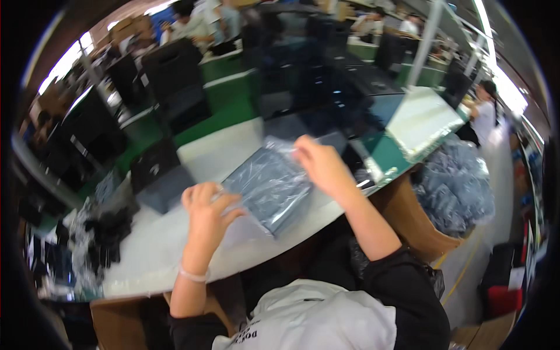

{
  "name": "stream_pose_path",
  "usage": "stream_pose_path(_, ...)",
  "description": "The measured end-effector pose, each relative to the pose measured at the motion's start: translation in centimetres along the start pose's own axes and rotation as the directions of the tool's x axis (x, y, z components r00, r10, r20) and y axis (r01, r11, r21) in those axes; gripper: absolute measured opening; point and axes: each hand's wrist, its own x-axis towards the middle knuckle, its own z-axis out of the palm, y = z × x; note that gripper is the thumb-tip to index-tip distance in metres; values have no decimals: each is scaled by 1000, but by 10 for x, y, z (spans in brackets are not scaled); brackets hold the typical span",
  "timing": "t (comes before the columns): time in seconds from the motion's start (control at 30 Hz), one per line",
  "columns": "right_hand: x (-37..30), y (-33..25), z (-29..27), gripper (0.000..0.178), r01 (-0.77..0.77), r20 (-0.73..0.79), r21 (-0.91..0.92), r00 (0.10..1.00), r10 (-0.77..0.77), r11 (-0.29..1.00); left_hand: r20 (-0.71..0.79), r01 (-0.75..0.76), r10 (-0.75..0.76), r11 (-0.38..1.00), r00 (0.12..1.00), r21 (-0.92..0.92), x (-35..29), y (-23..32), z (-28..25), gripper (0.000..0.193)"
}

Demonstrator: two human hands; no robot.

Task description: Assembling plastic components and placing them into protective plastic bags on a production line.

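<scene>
A flat, dark grey-blue item in a clear plastic bag (269,189) lies at a slant on the white worktop in front of me. My right hand (321,166) is closed at the bag's far right corner, fingertips pinching the film. Beside the bag's left edge is my left hand (209,210), its fingers spread and curved. The thumb comes close to the film; whether it touches, I cannot tell. Motion blurs both hands a little. What kind of item the bag holds is not plain.
Left of the bag stands a dark box-like stack (158,175). Black pieces and crumpled film (105,233) lie at the table's left end. A cardboard box (408,216) by the right edge adjoins a heap of bagged items (455,186). Beyond are dark panels, green partitions and people.
</scene>
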Motion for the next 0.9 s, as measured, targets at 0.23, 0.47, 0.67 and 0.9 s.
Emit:
stream_pose_path(0.23,22,-17,-17,4,157,-297,-34,941,-160,987,-548,5,136,969,826,248,24,-29,-42,20)
stream_pose_path(0.47,87,-60,-49,10,419,-468,-115,777,-421,901,-186,-162,245,913,951,375,97,-45,-111,7)
stream_pose_path(0.67,125,-74,-93,19,469,-487,-227,704,-516,854,108,129,-113,980,988,-153,116,-45,-138,11)
stream_pose_path(0.9,156,-98,-102,28,427,-479,-275,717,-508,862,294,145,-187,977,937,159,146,-25,-153,16)
